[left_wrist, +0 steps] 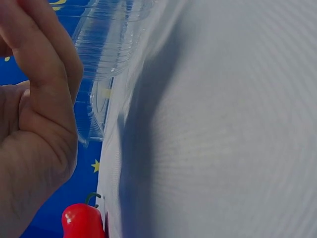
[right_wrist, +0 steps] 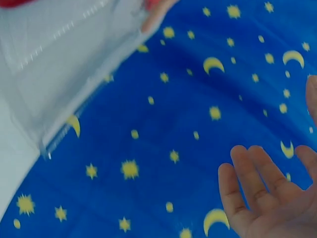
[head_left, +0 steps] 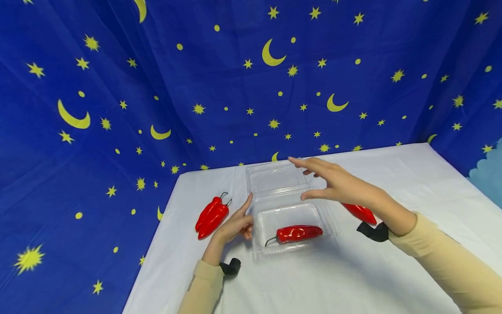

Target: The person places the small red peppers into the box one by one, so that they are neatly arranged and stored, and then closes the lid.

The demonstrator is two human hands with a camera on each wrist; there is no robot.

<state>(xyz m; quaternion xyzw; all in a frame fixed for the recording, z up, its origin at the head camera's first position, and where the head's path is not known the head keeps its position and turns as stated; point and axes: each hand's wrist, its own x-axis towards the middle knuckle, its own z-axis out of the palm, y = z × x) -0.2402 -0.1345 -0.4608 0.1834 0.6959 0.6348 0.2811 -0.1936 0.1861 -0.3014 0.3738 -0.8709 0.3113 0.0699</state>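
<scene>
A clear plastic clamshell container (head_left: 259,218) lies with its lid (head_left: 270,178) folded back on the white table. One red pepper (head_left: 299,233) with a dark stem rests in its base. At the container's left edge is my left hand (head_left: 234,224), one finger extended along the side near the hinge and the others loosely bent beside the wall. My right hand (head_left: 333,179) hovers over the right side of the container, fingers spread and thumb apart, holding nothing. In the right wrist view, the right palm (right_wrist: 272,198) is bare.
Two red peppers (head_left: 211,220) lie side by side left of the container. Another red pepper (head_left: 361,213) sits to the right, partly hidden by the right forearm. A blue curtain (head_left: 235,78) with yellow stars and moons hangs behind the white-covered table (head_left: 298,283).
</scene>
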